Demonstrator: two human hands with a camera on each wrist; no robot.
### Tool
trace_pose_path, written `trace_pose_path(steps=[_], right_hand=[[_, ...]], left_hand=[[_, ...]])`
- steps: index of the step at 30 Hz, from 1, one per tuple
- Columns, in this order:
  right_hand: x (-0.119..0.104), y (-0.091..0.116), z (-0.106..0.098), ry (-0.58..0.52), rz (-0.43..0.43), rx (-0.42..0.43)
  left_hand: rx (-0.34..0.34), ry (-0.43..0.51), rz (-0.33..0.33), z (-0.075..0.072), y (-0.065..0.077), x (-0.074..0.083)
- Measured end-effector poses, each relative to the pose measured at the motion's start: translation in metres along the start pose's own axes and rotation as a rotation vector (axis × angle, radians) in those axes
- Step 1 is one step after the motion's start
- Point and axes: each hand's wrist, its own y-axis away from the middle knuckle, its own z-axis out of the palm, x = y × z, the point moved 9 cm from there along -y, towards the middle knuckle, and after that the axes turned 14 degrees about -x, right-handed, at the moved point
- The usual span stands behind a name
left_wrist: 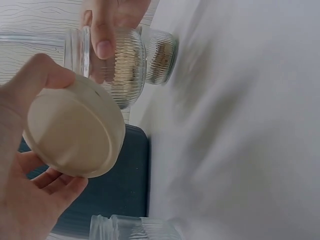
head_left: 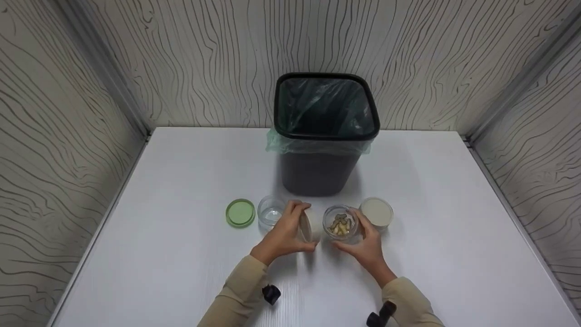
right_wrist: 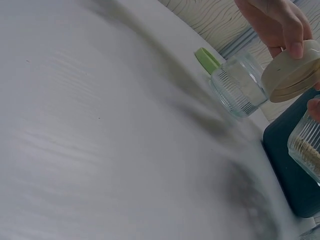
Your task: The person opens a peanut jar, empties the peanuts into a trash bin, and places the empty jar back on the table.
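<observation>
My left hand [head_left: 285, 231] grips a round beige lid [left_wrist: 75, 130] by its edge, thumb on one side and fingers on the other. The lid is tilted nearly on its side, left of an uncovered glass jar [left_wrist: 131, 70]. Shelled-looking tan peanuts [head_left: 340, 225] lie inside that ribbed jar. My right hand [head_left: 368, 245] holds the jar round its side, fingers behind and thumb in front. Just past the left hand stands another glass jar [head_left: 271, 210], lidless, with nothing visible in it. Beside it a green lid [head_left: 240, 213] lies flat on the white table [head_left: 181, 254].
A jar with a beige lid [head_left: 376, 212] stands right of the right hand; the left wrist view shows brown contents in this jar [left_wrist: 162, 57]. Behind the jars rises a dark bin [head_left: 317, 172] lined with a green-tinted bag [head_left: 283, 143]. Patterned walls [head_left: 204, 63] enclose the table.
</observation>
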Motion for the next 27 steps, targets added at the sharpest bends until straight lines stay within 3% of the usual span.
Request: trace_pose_path(steps=[27], right_hand=[[0.002, 0.002, -0.006, 0.039, 0.018, 0.020]], left_hand=[[-0.003, -0.053, 0.000, 0.020, -0.005, -0.003]])
